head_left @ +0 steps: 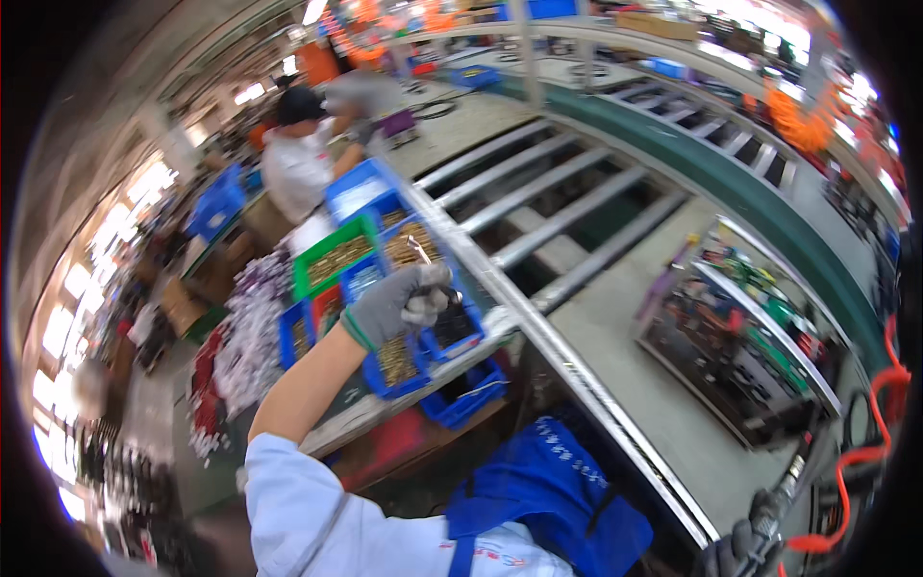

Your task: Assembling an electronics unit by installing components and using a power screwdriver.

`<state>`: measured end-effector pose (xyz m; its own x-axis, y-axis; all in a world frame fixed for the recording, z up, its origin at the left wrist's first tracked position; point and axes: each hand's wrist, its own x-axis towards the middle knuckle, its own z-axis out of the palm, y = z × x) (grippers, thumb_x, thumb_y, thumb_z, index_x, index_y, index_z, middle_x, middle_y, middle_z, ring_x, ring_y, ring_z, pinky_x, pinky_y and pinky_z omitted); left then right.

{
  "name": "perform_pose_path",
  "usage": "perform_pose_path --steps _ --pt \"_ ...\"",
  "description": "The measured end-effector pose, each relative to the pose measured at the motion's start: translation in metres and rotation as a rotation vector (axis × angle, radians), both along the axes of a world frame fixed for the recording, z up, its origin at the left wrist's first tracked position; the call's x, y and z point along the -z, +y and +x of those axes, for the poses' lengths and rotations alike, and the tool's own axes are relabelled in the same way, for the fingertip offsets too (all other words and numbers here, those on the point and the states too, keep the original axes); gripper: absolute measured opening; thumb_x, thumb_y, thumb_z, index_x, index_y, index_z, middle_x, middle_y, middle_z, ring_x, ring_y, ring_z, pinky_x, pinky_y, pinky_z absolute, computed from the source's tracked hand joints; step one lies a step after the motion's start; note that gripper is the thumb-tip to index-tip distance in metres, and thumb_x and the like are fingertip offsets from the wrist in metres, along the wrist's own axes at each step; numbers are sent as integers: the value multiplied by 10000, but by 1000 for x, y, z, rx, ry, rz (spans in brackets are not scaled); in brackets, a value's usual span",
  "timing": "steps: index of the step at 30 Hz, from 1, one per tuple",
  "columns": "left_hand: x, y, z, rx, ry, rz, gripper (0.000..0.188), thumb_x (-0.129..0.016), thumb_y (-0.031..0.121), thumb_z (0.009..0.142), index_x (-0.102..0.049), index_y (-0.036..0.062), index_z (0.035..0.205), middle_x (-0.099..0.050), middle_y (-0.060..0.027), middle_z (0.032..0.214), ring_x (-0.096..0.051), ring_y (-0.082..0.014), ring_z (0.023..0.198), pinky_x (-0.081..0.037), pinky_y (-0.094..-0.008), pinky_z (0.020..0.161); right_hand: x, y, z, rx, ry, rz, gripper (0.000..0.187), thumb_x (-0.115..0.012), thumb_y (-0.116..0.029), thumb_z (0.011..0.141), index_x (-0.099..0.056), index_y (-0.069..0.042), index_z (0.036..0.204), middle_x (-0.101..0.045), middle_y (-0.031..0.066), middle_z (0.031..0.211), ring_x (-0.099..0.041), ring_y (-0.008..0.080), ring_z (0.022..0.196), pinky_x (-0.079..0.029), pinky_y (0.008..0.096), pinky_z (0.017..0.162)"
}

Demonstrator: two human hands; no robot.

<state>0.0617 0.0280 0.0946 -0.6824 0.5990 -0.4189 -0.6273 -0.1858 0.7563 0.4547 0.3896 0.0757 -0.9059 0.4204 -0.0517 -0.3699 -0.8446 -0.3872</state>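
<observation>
My left hand (pixel 402 302), in a grey glove, is over the parts bins to my left. Its fingers are curled closed, and I cannot make out what is in them. Beneath and around it stand a black-filled blue bin (pixel 456 330), a blue bin of brass-coloured small parts (pixel 396 365) and a green bin (pixel 335 258) of similar parts. At the lower right, my right hand (pixel 733 551), also gloved in grey, is closed around a pneumatic screwdriver (pixel 775 502). Near that tool, an open metal-framed unit (pixel 740 337) with green boards and wiring rests on the bench.
A roller conveyor section (pixel 567 207) lies ahead, bordered by a metal rail (pixel 577 380). An orange-red air hose (pixel 851 462) hangs at the right. White and red small pieces (pixel 252 332) are heaped left of the bins. A co-worker (pixel 300 154) is at the far left.
</observation>
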Motion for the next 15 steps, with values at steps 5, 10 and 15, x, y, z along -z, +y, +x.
perform_pose_path --steps 5,10,15 --pt "-26 182 30 553 395 69 279 -599 189 878 -594 -27 1055 -638 -137 832 -283 3 401 -228 -143 379 25 5 5 27 172 -153 612 -452 -450 926 -329 -39 1363 -491 83 723 -498 176 494 -422 359 442" --pt "-51 364 88 736 1093 217 221 -562 130 889 -653 -12 1030 -663 -71 912 -579 -112 756 -478 -273 708 28 0 7 80 49 -77 751 -512 -426 871 -260 8 1429 -497 86 719 -492 169 491 -440 358 467" --pt "-40 461 119 837 1409 195 183 -525 46 875 -646 -16 997 -663 -84 897 -606 -142 856 -484 -286 806 20 -2 6 112 11 -74 779 -544 -420 839 -268 10 1426 -533 108 752 -520 185 510 -437 359 464"
